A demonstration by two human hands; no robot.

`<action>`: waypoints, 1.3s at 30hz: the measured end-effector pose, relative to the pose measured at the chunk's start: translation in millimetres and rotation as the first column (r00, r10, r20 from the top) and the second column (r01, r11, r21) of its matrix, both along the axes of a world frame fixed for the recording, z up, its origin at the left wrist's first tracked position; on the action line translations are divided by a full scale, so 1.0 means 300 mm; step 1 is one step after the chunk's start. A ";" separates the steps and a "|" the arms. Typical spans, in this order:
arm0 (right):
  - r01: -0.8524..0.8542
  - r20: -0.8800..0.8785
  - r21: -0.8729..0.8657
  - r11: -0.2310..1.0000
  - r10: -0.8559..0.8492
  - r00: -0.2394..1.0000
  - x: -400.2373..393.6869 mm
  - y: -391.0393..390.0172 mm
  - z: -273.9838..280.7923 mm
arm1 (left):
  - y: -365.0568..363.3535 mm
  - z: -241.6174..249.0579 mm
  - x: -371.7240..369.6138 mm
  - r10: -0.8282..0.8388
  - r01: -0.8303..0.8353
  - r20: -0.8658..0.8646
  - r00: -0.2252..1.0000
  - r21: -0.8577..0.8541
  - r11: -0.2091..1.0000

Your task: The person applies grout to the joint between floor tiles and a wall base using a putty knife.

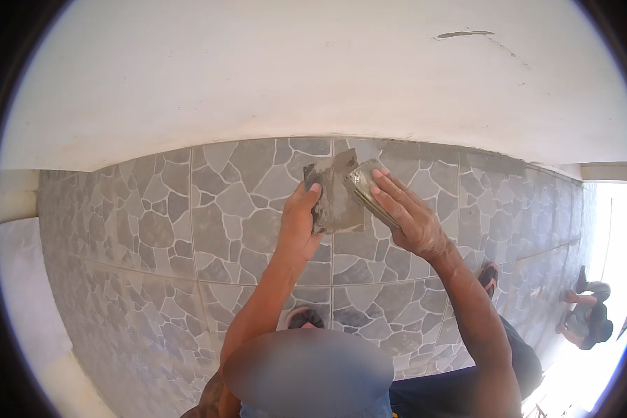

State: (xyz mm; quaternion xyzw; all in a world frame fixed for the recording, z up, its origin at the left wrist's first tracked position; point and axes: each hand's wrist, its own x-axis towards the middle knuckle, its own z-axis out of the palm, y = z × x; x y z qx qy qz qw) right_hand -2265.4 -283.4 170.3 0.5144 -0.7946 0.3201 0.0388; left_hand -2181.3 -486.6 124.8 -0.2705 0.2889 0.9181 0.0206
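Pale wall (pixel 313 76) stretches beyond the stone-patterned floor (pixel 254 233). Closed around one side, the person's left grip (pixel 302 212) holds a smeared grey plate (pixel 338 205); to its right, the right grip (pixel 414 221) clasps a smaller ribbed pad (pixel 366 182).

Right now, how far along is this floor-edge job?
Grey-brown smears already line part of the floor's edge to the right. In hand: the left hand grips a paste-smeared grey plate, the right hand a ribbed yellowish-grey pad. Perhaps left: the grey stone-patterned tiles to the left, their white lines mostly uncovered.
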 end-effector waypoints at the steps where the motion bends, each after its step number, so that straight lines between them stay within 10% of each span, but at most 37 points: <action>1: -0.006 -0.013 0.009 1.000 0.006 1.000 -0.014 0.025 -0.001 | 0.001 0.006 0.003 0.001 -0.001 0.014 1.000 -0.012 1.000; 5: 0.083 -0.011 0.183 0.980 -0.082 0.997 -0.047 0.137 -0.007 | -0.040 0.072 -0.008 0.141 -0.146 -0.053 0.989 -0.110 0.983; 8: 0.461 0.569 0.232 0.856 -0.504 0.650 0.028 0.123 0.050 | -0.077 0.118 -0.019 0.193 -0.248 -0.164 0.967 -0.452 0.857; 11: 0.635 0.917 0.143 0.759 -0.343 0.204 0.091 0.028 0.096 | -0.059 0.160 -0.029 0.205 -0.308 -0.235 0.950 -0.805 0.506; 17: 0.771 0.981 -0.016 0.637 0.158 -0.110 0.167 -0.129 0.123 | -0.037 0.136 -0.008 0.035 -0.473 -0.472 0.881 -0.878 0.075; 24: 0.794 0.916 0.005 0.608 0.317 -0.248 0.148 -0.152 0.134 | -0.061 0.130 0.020 -0.206 -0.488 -0.464 0.862 -0.869 -0.085; 39: 0.800 0.877 0.084 0.595 0.337 -0.343 0.121 -0.192 0.130 | -0.037 0.078 0.023 -0.284 -0.573 -0.539 0.793 -0.818 -0.045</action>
